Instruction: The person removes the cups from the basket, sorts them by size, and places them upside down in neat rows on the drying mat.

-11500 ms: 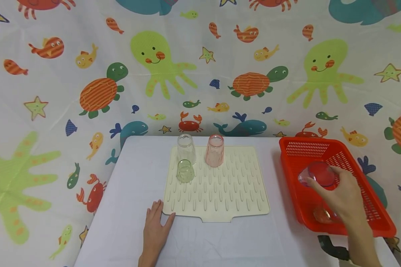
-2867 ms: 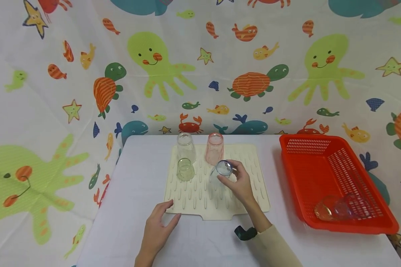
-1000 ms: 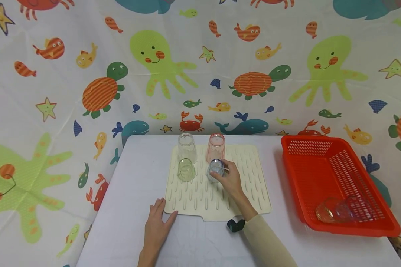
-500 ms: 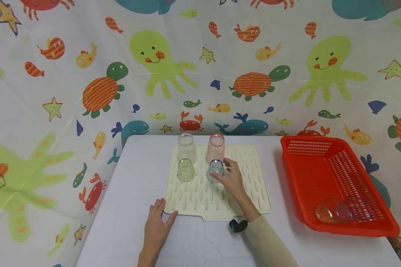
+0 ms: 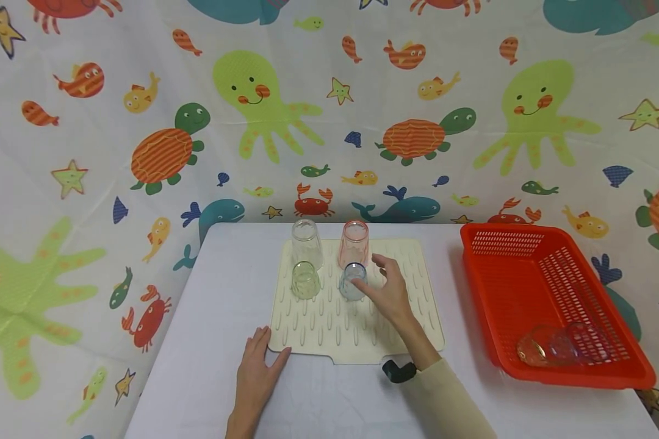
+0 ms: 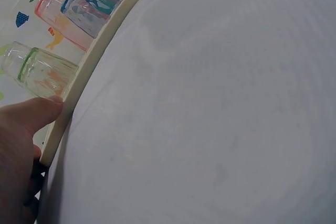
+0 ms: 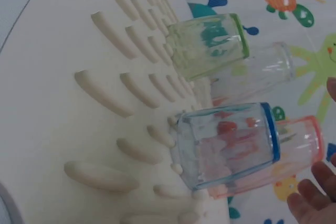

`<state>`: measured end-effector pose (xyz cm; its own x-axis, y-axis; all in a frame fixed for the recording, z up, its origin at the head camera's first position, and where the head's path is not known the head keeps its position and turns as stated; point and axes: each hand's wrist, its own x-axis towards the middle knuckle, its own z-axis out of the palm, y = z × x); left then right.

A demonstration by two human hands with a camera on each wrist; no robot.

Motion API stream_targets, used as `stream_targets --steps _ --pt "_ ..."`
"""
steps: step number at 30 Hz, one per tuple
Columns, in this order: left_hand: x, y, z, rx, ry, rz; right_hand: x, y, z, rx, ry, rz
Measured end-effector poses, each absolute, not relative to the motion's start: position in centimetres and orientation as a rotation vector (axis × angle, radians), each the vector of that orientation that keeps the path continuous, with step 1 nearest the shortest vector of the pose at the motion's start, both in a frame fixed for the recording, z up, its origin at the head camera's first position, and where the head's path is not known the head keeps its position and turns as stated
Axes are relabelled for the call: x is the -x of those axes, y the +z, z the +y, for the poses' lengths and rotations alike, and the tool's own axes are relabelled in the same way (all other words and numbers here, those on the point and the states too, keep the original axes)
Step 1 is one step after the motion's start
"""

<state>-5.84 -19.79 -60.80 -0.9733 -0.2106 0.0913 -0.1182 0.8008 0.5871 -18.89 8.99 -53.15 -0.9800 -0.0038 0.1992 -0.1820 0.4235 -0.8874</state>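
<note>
A small blue-rimmed glass (image 5: pixel 354 283) stands on the cream ribbed draining board (image 5: pixel 406 329), its narrower end up. My right hand (image 5: pixel 391 292) is just right of it, thumb and fingers spread; in the right wrist view the fingertips (image 7: pixel 310 195) are apart from the glass. Behind stands a tall pink glass (image 5: pixel 354 247). To the left are a small green glass (image 5: pixel 305 281) and, behind it, a tall clear glass (image 5: pixel 306 244). My left hand (image 5: pixel 255 372) rests at the board's front left corner, with the thumb (image 6: pixel 44 111) touching its edge.
A red plastic basket (image 5: pixel 475 305) stands at the right of the white-covered table (image 5: pixel 219 292). Inside, near its front, lie an amber-tinted glass (image 5: pixel 535 346) and a purplish glass (image 5: pixel 582 342). A patterned curtain (image 5: pixel 329 140) hangs behind.
The right hand lifted the blue-rimmed glass from the basket, brought it over tilted and stood it before the pink glass. The fingers have since parted from it and drawn slightly right.
</note>
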Motion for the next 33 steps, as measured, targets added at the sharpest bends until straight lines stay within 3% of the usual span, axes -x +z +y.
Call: stream_targets --steps 33 --pt "5.6 -60.8 -19.6 -0.289 -0.926 -2.833 16.3 -47.8 13.3 -0.18 1.392 -2.491"
